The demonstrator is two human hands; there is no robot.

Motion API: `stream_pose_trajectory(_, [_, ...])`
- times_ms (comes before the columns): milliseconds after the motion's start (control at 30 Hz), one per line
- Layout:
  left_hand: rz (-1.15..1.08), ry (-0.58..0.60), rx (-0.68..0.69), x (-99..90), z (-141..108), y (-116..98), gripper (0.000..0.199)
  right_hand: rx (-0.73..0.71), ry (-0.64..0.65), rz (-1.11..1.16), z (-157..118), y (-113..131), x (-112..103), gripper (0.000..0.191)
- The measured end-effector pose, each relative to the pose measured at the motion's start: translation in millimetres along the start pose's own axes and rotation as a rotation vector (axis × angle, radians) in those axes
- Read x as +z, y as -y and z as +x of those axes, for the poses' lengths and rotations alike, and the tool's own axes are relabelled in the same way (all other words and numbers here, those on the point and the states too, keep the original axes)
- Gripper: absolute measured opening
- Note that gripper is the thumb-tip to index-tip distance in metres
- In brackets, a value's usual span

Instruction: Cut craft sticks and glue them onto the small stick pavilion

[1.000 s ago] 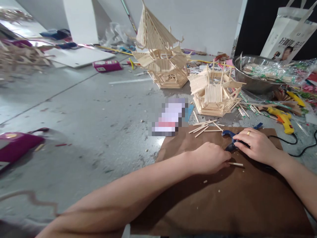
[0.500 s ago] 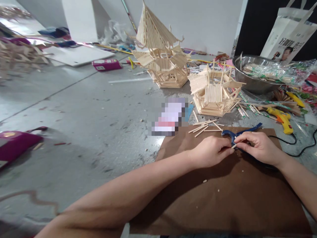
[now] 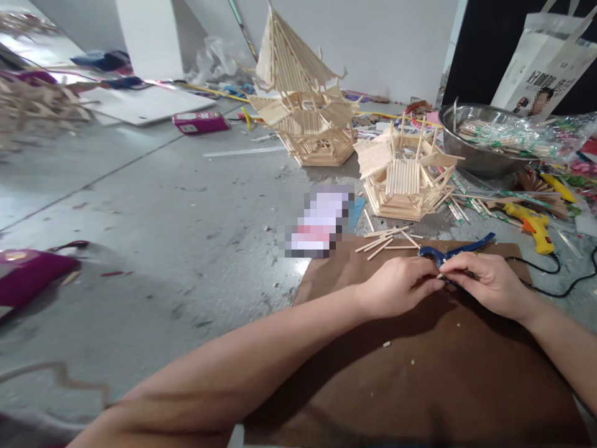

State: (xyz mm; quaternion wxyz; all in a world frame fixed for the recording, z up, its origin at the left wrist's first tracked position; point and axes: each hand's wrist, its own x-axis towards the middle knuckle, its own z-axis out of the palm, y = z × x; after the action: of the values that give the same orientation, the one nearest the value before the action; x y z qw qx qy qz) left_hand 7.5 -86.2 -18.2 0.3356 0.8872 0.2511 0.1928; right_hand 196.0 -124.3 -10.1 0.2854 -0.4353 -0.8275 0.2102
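Note:
On the brown sheet (image 3: 420, 373), my two hands meet fingertip to fingertip. My left hand (image 3: 401, 285) is closed in a pinch on a short piece of wooden stick (image 3: 441, 276), mostly hidden by the fingers. Thumb and forefinger of my right hand (image 3: 492, 283) pinch at the same piece from the other side. Just behind and under the fingers lies a blue-handled tool (image 3: 480, 242); its working end is hidden. Loose wooden sticks (image 3: 385, 239) lie beyond my left hand, at the sheet's far edge.
A stick-built pagoda (image 3: 303, 118) and a smaller, roofless stick structure (image 3: 405, 177) stand ahead. To the right are a metal bowl (image 3: 485, 152) of wrapped sticks and a yellow glue gun (image 3: 536, 227) with a black cord. A blurred-out phone-like rectangle (image 3: 321, 218) lies left of the sticks.
My right fingertips have closed in a little more around the stick piece, which shows less now. Both hands stay in nearly the same place.

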Motion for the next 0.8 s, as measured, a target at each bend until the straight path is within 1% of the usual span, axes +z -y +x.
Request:
stream_pose_trajectory(33, [-0.028,-0.018,0.005,-0.2,0,-1,0.020,0.005,-0.025,-0.002,-1,0,1,0.015])
stream_pose_trajectory(100, [-0.115,-0.074,-0.019,-2.9,1,-1,0.019,0.040,-0.085,0.027,-3,0,3,0.025])
stream_pose_trajectory(167, [-0.240,-0.208,-0.123,-9.8,4,1,0.016,0.084,-0.132,0.061,-4,-2,3,0.036])
stream_pose_trajectory(200, [-0.314,-0.311,-0.202,-15.0,5,3,0.016,0.096,-0.136,0.060,-5,-2,2,0.036])
stream_pose_trajectory(267, [-0.461,-0.528,-0.380,-28.1,9,10,0.017,0.087,-0.114,0.019,-4,-4,1,0.027])
stream_pose_trajectory(300, [-0.554,-0.584,-0.448,-35.2,10,15,0.016,0.068,-0.094,-0.012,-4,-5,1,0.022])
stream_pose_trajectory(367, [-0.676,-0.654,-0.502,-48.9,13,25,0.017,0.019,-0.049,-0.061,-2,-8,2,0.016])
stream_pose_trajectory(400, [-0.713,-0.661,-0.517,-54.6,15,29,0.016,-0.003,-0.032,-0.078,-2,-9,2,0.015])
stream_pose_trajectory(500, [-0.782,-0.613,-0.541,-65.2,18,37,0.013,-0.039,-0.006,-0.110,-1,-13,4,0.016])
stream_pose_trajectory(633, [-0.841,-0.557,-0.560,-69.1,22,37,0.010,-0.042,0.011,-0.129,-2,-14,5,0.016])
stream_pose_trajectory(800, [-0.837,-0.540,-0.568,-72.3,23,37,0.011,-0.024,0.023,-0.147,-2,-13,5,0.017])
